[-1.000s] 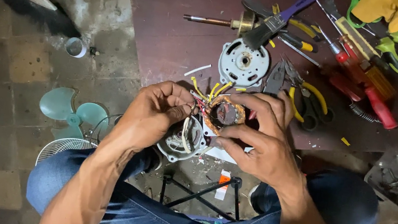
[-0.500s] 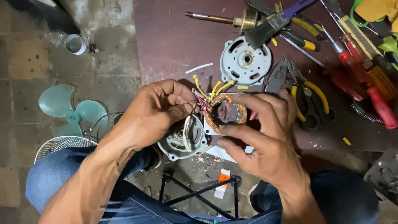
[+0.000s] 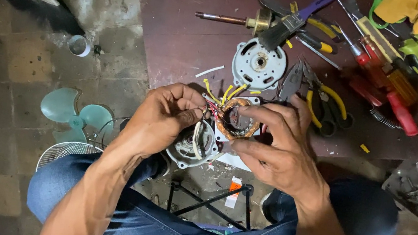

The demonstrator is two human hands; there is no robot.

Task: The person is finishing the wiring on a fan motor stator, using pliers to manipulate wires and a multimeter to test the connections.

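Landmark: the copper stator winding (image 3: 238, 118), held up in mid-frame above the knees, at the near edge of the dark red surface (image 3: 186, 40).

Largest first:
- Behind the winding, that surface, strewn with tools.
- Far left of the winding and lower, on the tiled floor, a pale green fan blade (image 3: 74, 114).
- Just left of the winding, the left hand (image 3: 163, 120), grip narrowed to a pinch on the thin wire leads (image 3: 208, 111) coming off the coil.
- Right of and below the winding, the right hand (image 3: 281, 153), grip closed round the ring's right and lower rim and bearing its weight.
- Below-left of the winding and touching it, a grey motor housing (image 3: 189, 144), partly hidden under the left hand.
- Behind the winding, lying flat and apart from it, a round grey end cover (image 3: 259, 64).
- Behind-right, yellow-handled pliers (image 3: 323, 97).
- Fanning from the winding's top edge, yellow sleeved wires (image 3: 223, 90).

Step in hand, as a judgement: sorting or dressing the leads at the coil, motor open and cover off. Calls for a steady right-hand hold and a light, fine pinch on the left, pulling along the leads and not across, so as not to strain the thin copper.

Against half a second and a second ago: next to nothing changed. Same pinch, same hold, winding in the same spot, tools unmoved.
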